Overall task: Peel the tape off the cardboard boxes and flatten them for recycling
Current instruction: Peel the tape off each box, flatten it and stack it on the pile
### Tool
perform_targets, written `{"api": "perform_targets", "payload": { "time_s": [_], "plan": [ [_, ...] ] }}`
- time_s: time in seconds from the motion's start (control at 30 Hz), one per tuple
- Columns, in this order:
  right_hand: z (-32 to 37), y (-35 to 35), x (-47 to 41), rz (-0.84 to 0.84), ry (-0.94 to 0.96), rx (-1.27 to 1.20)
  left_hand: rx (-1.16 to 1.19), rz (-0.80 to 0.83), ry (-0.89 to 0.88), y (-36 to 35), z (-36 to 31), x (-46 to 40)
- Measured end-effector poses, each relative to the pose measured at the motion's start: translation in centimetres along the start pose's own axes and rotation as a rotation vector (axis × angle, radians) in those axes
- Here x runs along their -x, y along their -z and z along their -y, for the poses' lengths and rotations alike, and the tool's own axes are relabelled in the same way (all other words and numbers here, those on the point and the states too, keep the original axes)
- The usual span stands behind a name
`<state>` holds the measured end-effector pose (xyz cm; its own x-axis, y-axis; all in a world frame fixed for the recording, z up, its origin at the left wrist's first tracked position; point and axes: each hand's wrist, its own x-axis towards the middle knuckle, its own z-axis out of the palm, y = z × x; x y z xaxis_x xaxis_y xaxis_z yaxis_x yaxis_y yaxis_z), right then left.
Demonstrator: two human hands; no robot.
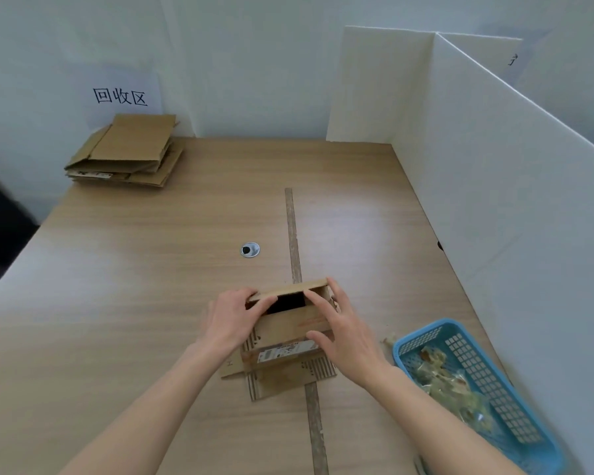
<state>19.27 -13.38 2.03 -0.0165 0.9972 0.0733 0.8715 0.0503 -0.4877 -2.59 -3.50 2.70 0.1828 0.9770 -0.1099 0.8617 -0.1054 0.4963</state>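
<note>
A small cardboard box (290,323) sits low in the middle of the frame on the wooden table (144,275), its far end open and dark inside, with a printed label (285,353) on the near side and flaps splayed flat on the table beneath it. The left hand (232,320) grips the box's left side, fingers curled over the top edge by the opening. The right hand (343,332) holds the right side, fingers spread fairly straight along the top with the thumb pressed against the near face. A strip of brown tape (294,234) runs along the table from the upper centre down under the box and on to the bottom edge. At lower right lies a blue plastic basket (515,416) with crumpled clear tape scraps (450,382) in it. At upper left, a stack of flattened boxes (127,150) lies under a paper sign (120,96) on the wall. White partition boards (494,159) stand along the right.
</note>
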Motion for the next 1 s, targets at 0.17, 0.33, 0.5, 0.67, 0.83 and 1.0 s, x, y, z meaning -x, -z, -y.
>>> {"api": "perform_targets", "payload": {
  "time_s": [0.17,0.33,0.5,0.67,0.83,1.0],
  "plan": [
    [-0.8,0.2,-0.3,0.045,-0.008,0.053,0.032,-0.022,0.05,0.6,0.1,-1.3],
    [-0.9,0.6,-1.8,0.073,-0.017,0.017,-0.029,-0.11,0.121,0.3,-0.2,-1.4],
    [-0.4,0.1,-1.5,-0.047,0.111,0.058,-0.021,-0.126,0.208,-0.5,-0.4,-1.5],
    [-1.2,-1.4,0.8,0.043,0.107,-0.018,0.037,-0.059,0.249,-0.5,-1.3,-1.4],
    [-0.6,-1.2,1.8,0.208,-0.061,-0.316,0.039,-0.083,0.225,-1.4,-2.5,1.0],
    [1.6,-0.3,-1.6,-0.086,-0.365,-0.166,0.136,-0.111,0.183,-1.9,-2.4,0.6]
  ]
}}
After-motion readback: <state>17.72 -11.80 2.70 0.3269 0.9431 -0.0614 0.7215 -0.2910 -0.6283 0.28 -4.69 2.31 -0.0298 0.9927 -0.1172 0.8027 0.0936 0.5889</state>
